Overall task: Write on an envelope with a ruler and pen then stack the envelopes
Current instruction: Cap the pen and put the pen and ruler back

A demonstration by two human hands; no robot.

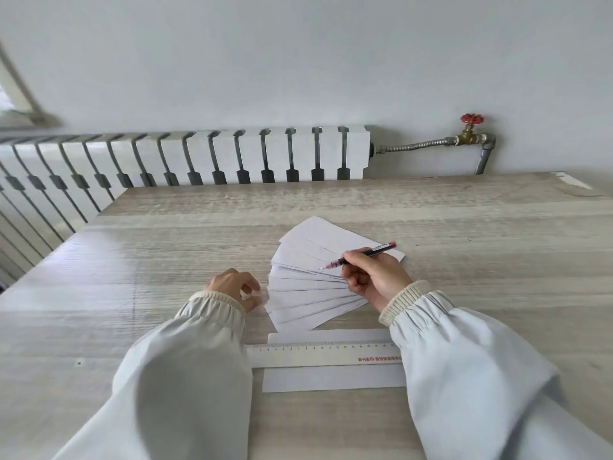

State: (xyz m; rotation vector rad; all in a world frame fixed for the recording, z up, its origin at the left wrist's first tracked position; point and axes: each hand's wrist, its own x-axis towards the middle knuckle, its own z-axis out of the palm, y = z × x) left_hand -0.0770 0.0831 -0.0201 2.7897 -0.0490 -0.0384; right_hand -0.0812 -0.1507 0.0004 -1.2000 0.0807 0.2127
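Several white envelopes [311,280] are fanned out at the worktop's [166,260] centre. One single envelope [331,376] is laid at 6 o'clock of the fan, crossed by a clear ruler [325,355]. A red-ink pen [360,255] is gripped in the right hand [374,277] over the fan. The left hand [237,287] is loosely curled, holding nothing, at 9 o'clock of the fan.

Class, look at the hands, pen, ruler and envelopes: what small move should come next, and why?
Probably bring the right hand, gripping the pen over the fanned envelopes, down to the ruler, which already lies across the single envelope. The left hand could then steady the ruler.
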